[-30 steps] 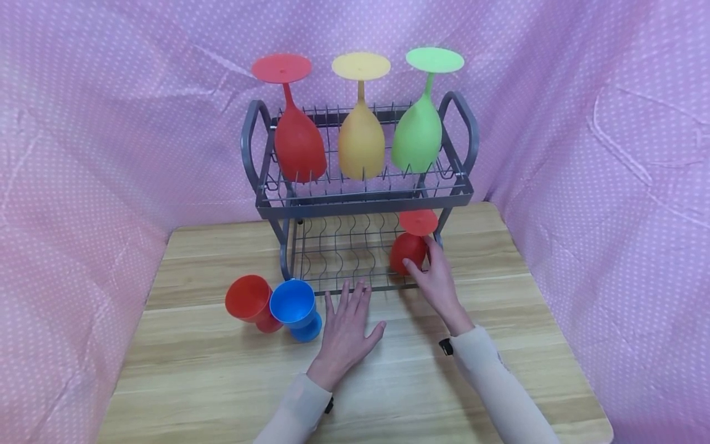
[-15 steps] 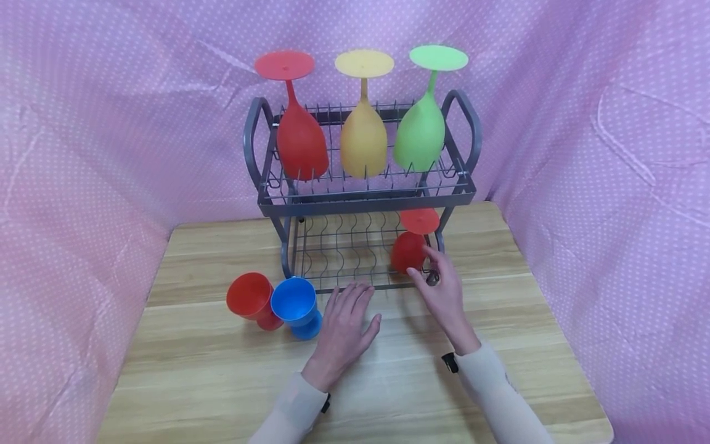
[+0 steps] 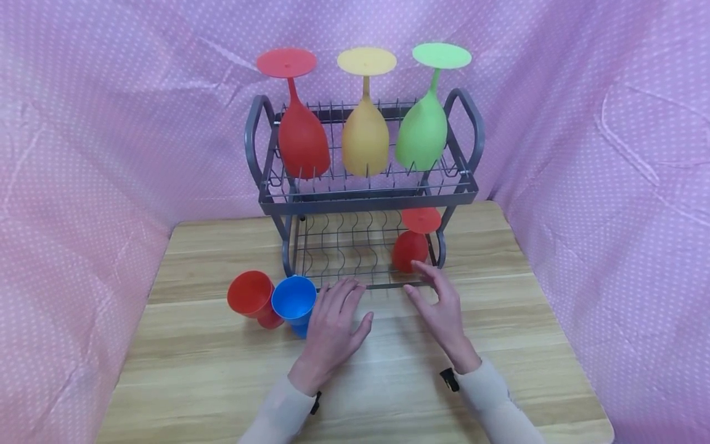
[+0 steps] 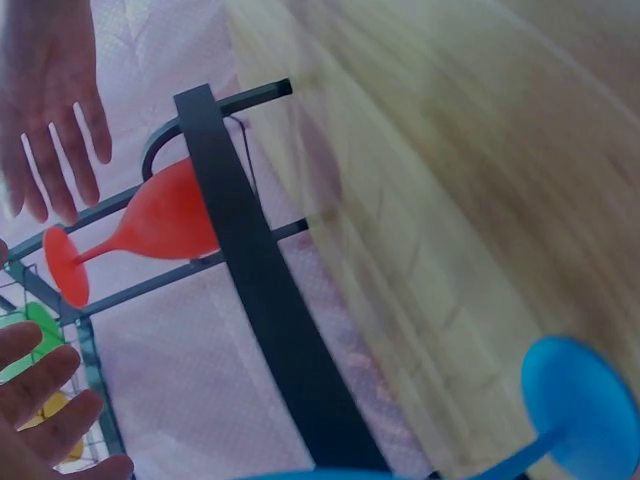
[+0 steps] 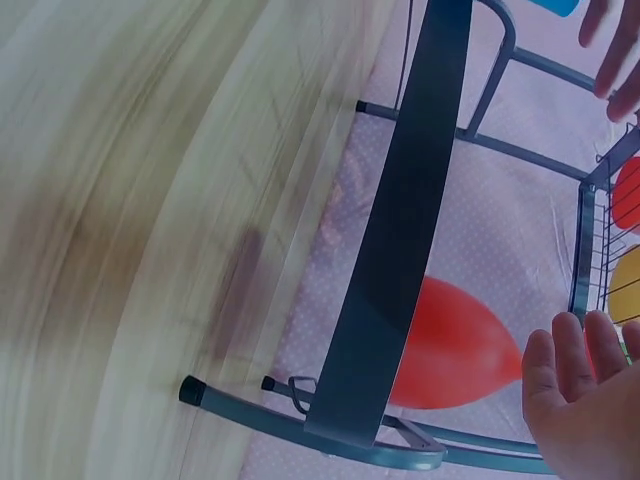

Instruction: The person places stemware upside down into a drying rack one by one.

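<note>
A red goblet stands upside down at the right end of the lower tier of the dark dish rack. Just in front of it is my right hand, apart from the goblet, thumb and fingers spread and holding nothing. My left hand hovers near the rack's lower front edge, right of an upright blue goblet, and hides part of its foot. Its fingers are loosely extended. Whether it touches the blue goblet I cannot tell; the left wrist view shows the blue foot away from the fingers.
Another upright red goblet stands left of the blue one. Upside down on the upper tier are a red goblet, a yellow goblet and a green goblet. Pink dotted cloth surrounds the wooden table.
My right hand has let go of the red goblet on the lower tier and drawn back toward me. My left hand has moved left, closer to the blue goblet.
</note>
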Motion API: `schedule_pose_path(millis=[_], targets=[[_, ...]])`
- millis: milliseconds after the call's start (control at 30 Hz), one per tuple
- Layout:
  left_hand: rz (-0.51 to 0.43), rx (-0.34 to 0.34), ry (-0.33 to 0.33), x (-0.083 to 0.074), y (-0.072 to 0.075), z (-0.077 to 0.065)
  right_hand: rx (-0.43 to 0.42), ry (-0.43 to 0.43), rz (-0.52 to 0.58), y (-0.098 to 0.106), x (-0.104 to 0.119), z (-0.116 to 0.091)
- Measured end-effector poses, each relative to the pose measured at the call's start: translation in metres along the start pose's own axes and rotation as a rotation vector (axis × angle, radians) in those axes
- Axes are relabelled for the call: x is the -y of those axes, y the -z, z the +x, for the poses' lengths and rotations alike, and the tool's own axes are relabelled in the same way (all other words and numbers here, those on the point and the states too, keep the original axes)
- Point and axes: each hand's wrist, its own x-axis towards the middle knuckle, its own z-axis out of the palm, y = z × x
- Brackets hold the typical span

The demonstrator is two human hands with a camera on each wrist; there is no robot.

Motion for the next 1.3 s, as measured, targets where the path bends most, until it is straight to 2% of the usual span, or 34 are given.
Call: schedule_pose_path(millis=[233,400,700,967,1133,1300], targets=[[0.015,-0.035,-0.020,0.008,0.019,0.003,0.058,-0.030,0.026,-0.001,0.033,-0.006],[0.059,-0.009,-0.010,0.016,0.032,0.003,0.068,-0.025,0.041,-0.004,0.037,-0.010],[0.172,0.129,0.054,0.038,0.054,0.001,0.075,-0.039,0.054,-0.009,0.037,-0.013],[0.211,0.323,0.156,0.058,0.070,0.005,0.099,-0.046,0.040,-0.010,0.036,-0.014],[0.219,0.427,0.164,0.071,0.073,0.006,0.120,-0.045,0.032,-0.010,0.036,-0.015],[0.219,0.471,0.152,0.079,0.073,0.005,0.146,-0.078,0.016,-0.010,0.035,-0.015]])
